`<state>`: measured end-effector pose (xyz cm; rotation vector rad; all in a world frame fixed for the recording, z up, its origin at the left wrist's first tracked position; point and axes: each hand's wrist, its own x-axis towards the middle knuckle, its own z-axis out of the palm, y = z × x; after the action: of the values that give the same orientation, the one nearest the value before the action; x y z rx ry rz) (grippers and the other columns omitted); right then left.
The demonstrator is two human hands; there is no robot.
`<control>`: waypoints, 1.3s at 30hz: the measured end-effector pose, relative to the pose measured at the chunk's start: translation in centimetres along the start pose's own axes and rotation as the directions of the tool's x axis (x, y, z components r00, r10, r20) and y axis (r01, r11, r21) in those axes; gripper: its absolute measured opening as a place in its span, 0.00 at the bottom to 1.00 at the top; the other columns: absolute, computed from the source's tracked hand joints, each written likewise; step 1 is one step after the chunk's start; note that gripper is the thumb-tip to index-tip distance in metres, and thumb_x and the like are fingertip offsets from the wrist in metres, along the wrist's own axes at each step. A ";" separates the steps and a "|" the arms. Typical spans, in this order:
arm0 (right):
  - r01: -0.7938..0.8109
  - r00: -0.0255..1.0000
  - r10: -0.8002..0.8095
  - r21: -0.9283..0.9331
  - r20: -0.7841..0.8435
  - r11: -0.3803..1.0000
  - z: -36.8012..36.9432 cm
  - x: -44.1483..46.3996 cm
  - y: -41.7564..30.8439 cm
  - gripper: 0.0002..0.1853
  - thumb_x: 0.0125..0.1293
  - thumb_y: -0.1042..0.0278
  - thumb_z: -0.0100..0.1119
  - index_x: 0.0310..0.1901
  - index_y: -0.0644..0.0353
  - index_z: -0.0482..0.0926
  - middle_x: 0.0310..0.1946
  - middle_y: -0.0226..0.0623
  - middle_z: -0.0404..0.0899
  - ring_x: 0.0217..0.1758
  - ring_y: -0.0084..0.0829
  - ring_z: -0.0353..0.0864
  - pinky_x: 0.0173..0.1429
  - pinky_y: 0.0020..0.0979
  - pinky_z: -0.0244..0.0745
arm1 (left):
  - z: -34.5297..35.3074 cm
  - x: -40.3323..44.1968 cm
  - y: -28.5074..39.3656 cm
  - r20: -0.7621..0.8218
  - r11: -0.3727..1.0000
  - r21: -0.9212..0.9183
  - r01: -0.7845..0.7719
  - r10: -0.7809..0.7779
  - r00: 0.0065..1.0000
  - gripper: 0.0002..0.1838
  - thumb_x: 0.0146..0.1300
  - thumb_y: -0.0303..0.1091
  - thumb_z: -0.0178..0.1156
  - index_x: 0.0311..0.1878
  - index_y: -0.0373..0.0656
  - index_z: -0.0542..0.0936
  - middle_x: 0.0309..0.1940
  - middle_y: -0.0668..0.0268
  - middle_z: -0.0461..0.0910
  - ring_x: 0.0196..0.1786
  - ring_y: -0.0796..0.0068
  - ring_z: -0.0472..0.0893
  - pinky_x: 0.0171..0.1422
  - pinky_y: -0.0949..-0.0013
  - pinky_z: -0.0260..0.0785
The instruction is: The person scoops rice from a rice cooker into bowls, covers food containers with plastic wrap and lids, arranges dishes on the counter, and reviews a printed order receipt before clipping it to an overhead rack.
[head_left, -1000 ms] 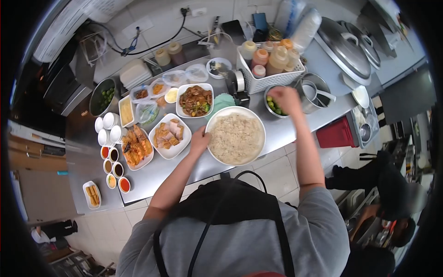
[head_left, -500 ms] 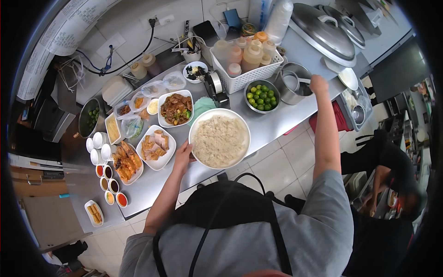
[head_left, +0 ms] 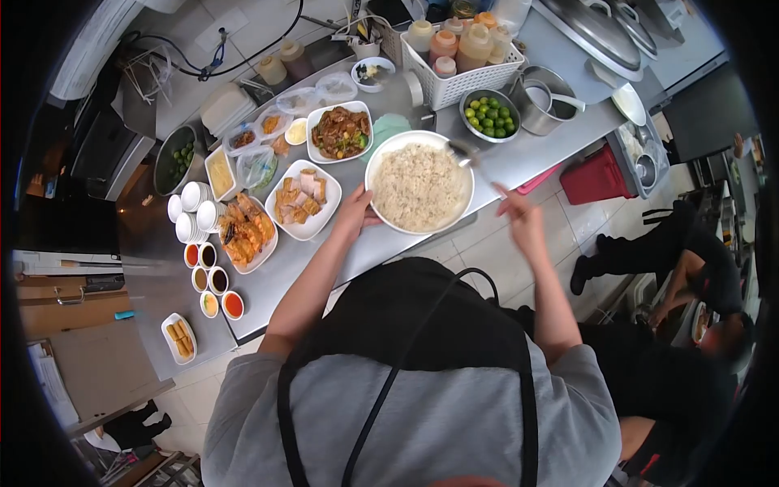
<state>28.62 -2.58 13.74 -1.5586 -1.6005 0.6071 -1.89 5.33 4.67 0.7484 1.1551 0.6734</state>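
My left hand grips the left rim of a round white bowl, its fingers curled at the side. The bowl holds pale cooked rice up to near its rim. At the bowl's upper right edge is a metal spoon, smeared by motion. To the right of the bowl, my right hand is closed on the spoon's blurred handle. Left of the bowl stand a white dish of sliced meat and a dish of brown saucy meat with greens.
Behind the bowl are a metal bowl of green limes, a pot with a ladle and a white basket of squeeze bottles. Fried food, sauce cups and rolls stand left. A co-worker is at right.
My right hand has come from the pot back toward the bowl, bringing a spoon to its edge. My left hand still holds the bowl. The camera view has shifted.
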 end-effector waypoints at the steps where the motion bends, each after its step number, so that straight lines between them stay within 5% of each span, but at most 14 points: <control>1: -0.064 0.996 0.061 0.049 0.057 0.997 1.7 -1.6 -1.5 0.27 0.46 0.91 0.39 0.47 0.58 0.75 0.18 0.33 0.70 0.28 0.21 0.70 0.38 0.23 0.67 | 0.0 0.0 0.0 0.024 1.000 -0.025 0.007 -0.006 1.000 0.24 0.65 0.37 0.39 0.64 0.50 0.52 0.47 0.57 0.72 0.40 0.64 0.78 0.44 0.64 0.72; 4: -0.105 0.991 0.098 0.064 0.093 0.992 5.8 -4.1 -3.2 0.27 0.44 0.91 0.40 0.47 0.57 0.75 0.20 0.37 0.72 0.26 0.29 0.73 0.37 0.26 0.69 | -0.7 0.8 -0.5 0.064 0.997 -0.078 0.017 -0.012 0.998 0.25 0.65 0.40 0.39 0.65 0.52 0.51 0.47 0.54 0.71 0.40 0.61 0.77 0.44 0.62 0.72; 8: 0.017 0.980 0.020 -0.180 0.200 0.984 10.0 -5.3 -4.9 0.26 0.48 0.86 0.44 0.50 0.54 0.73 0.21 0.38 0.72 0.25 0.33 0.73 0.34 0.30 0.70 | -0.7 0.8 -0.6 0.086 0.990 -0.132 0.052 -0.041 0.995 0.25 0.65 0.42 0.37 0.65 0.55 0.50 0.47 0.55 0.70 0.41 0.61 0.77 0.44 0.61 0.72; 13: 0.022 0.993 0.038 -0.479 0.116 0.878 11.1 -5.1 -5.0 0.25 0.45 0.81 0.46 0.48 0.53 0.73 0.25 0.41 0.74 0.26 0.43 0.75 0.31 0.39 0.71 | 0.0 1.0 -1.2 0.010 0.981 0.153 -0.117 0.117 0.993 0.24 0.65 0.41 0.37 0.64 0.53 0.51 0.43 0.58 0.73 0.37 0.65 0.78 0.40 0.65 0.74; 20: 0.066 0.989 -0.012 -0.362 0.149 0.930 11.7 -5.9 -6.0 0.25 0.44 0.82 0.47 0.48 0.54 0.73 0.25 0.41 0.74 0.26 0.43 0.75 0.31 0.39 0.71 | -0.1 0.0 -0.2 0.004 1.000 0.001 0.022 -0.022 1.000 0.25 0.65 0.37 0.41 0.65 0.49 0.51 0.43 0.57 0.73 0.36 0.67 0.78 0.40 0.67 0.73; 26: 0.061 0.990 0.011 -0.492 0.142 0.869 11.8 -4.9 -5.3 0.25 0.43 0.83 0.46 0.47 0.53 0.74 0.24 0.41 0.75 0.26 0.42 0.76 0.31 0.37 0.71 | -0.2 0.0 -0.3 -0.007 0.988 0.130 -0.078 0.080 0.997 0.26 0.64 0.35 0.43 0.65 0.50 0.51 0.43 0.58 0.73 0.33 0.71 0.78 0.39 0.68 0.74; 31: 0.078 0.980 -0.018 -0.300 0.197 0.951 8.0 -6.6 -4.9 0.23 0.45 0.81 0.47 0.44 0.49 0.76 0.22 0.38 0.74 0.25 0.37 0.76 0.30 0.37 0.70 | -0.6 0.2 -0.3 0.004 0.976 0.201 -0.082 0.083 0.997 0.28 0.63 0.32 0.44 0.65 0.50 0.49 0.41 0.61 0.74 0.32 0.76 0.77 0.35 0.73 0.74; 39: 0.005 0.993 0.029 -0.290 0.112 0.957 6.2 -6.1 -3.2 0.22 0.45 0.82 0.47 0.42 0.49 0.78 0.18 0.36 0.73 0.23 0.36 0.75 0.29 0.36 0.69 | -1.0 1.1 -0.6 0.029 0.970 0.201 -0.138 0.135 0.990 0.29 0.62 0.31 0.45 0.65 0.45 0.48 0.41 0.59 0.74 0.33 0.74 0.78 0.34 0.72 0.75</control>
<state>21.27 -7.71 11.53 -1.7739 -1.8336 0.4923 -2.49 6.03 3.33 1.0118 1.1768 0.6692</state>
